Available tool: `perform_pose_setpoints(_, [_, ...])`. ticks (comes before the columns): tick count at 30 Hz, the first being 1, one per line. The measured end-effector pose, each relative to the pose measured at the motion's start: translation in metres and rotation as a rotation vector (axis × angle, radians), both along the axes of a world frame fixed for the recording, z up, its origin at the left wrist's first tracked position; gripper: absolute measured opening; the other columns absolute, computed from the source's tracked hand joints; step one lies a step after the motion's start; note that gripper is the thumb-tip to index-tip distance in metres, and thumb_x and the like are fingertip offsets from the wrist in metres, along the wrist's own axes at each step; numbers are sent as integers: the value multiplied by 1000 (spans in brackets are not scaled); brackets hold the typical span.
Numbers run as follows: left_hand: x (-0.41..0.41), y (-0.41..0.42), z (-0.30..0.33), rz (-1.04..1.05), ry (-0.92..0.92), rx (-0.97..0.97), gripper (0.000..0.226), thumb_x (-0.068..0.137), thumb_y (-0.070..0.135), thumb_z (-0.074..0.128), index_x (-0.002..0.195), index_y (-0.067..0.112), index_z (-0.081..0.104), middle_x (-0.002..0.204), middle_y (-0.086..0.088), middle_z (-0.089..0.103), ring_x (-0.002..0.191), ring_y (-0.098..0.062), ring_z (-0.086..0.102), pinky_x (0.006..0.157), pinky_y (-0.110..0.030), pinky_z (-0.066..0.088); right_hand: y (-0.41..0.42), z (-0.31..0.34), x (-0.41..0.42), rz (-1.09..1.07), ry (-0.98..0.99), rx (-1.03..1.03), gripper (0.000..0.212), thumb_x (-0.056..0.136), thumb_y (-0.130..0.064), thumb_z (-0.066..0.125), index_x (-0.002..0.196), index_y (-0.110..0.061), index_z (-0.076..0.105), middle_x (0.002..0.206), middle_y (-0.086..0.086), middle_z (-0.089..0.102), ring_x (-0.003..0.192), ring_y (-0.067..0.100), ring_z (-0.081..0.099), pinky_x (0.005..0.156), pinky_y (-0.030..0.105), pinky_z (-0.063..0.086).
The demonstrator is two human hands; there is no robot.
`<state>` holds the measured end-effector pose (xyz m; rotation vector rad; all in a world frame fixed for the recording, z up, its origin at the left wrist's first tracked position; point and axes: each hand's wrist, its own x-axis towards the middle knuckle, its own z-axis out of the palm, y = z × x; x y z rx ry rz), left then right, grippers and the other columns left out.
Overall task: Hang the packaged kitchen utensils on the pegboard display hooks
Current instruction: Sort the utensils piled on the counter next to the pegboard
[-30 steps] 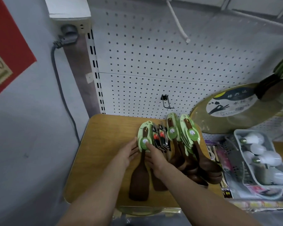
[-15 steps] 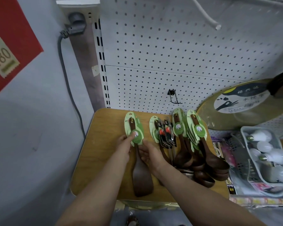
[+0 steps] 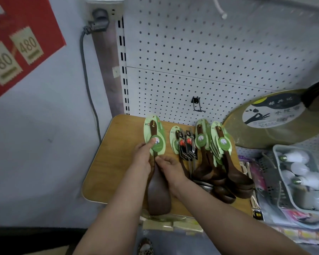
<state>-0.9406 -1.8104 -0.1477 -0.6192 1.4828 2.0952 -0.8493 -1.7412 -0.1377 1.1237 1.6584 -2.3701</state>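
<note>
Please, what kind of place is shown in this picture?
Most likely a small household-goods shop. A white pegboard carries a display hook, packaged wooden utensils lie in batches on the table, and red price tags hang on the wall.

A dark wooden spatula (image 3: 157,192) on a pale green backing card (image 3: 155,137) lies lengthwise on the board's left part, card end far, blade near. To its right lie 3 more clusters: small black-carded utensils (image 3: 187,146), then wooden spoons (image 3: 203,162) and ladles (image 3: 234,173) with green cards. The white pegboard (image 3: 201,61) stands behind, with 1 black hook (image 3: 197,105) bare.
</note>
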Motion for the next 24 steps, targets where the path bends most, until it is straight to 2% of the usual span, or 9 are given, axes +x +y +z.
perform_pose_setpoints(4, [29,17,33,-51,78,30,14,87,21,78,94,13,68,81,-6,74,52,-12,67,43,-19,46,19,17,24,-37,68,30,4,93,-7,71,90,-8,73,91,17,75,84,27,70,87,38,57])
perform_pose_setpoints(6, [50,32,50,-95,129,27,11,90,22,74,98,16,70,78,-2,75,49,-10,66,41,-18,44,36,25,43,-34,104,56,13,94,-8,70,103,0,73,100,21,75,89,29,71,85,35,58])
perform_pose_setpoints(11, [118,85,89,-206,188,80,16,92,36,71,101,24,69,87,-4,74,61,-21,62,52,-26,42,91,49,111,-109,174,37,27,92,-10,73,116,1,68,101,20,75,78,22,71,77,34,61])
perform_pose_setpoints(13, [151,113,103,-222,241,91,28,91,40,72,110,21,69,94,-3,77,71,-24,69,57,-31,52,116,59,147,-144,197,35,28,91,-8,74,117,-2,66,102,21,75,75,22,71,76,37,62])
perform_pose_setpoints(15, [185,144,113,-220,302,115,27,92,33,72,112,15,69,98,-5,77,86,-26,73,77,-39,59,144,65,185,-175,237,38,26,91,-6,73,115,1,66,99,23,75,74,24,69,84,42,59])
perform_pose_setpoints(17, [224,178,119,-252,335,134,22,93,28,72,110,14,69,103,-8,77,94,-26,72,88,-44,59,173,69,228,-212,268,34,16,92,-3,70,107,-1,67,85,19,75,65,20,68,72,33,60])
perform_pose_setpoints(19, [267,215,123,-307,333,137,23,94,27,69,112,12,68,106,-11,76,86,-26,72,70,-36,60,204,72,273,-275,279,52,18,91,-2,71,108,-2,65,80,14,75,59,15,69,59,25,58])
perform_pose_setpoints(21, [308,253,123,-369,321,149,15,96,24,67,105,12,67,94,-10,75,69,-23,71,49,-27,54,236,71,320,-344,283,84,25,90,-3,73,113,3,63,88,16,75,60,12,69,59,22,56])
perform_pose_setpoints(24, [374,313,121,-489,303,181,9,97,22,66,99,13,67,89,-10,74,60,-19,71,54,-32,57,282,69,393,-453,272,108,23,89,-6,75,109,-4,66,87,12,74,71,16,69,78,30,60])
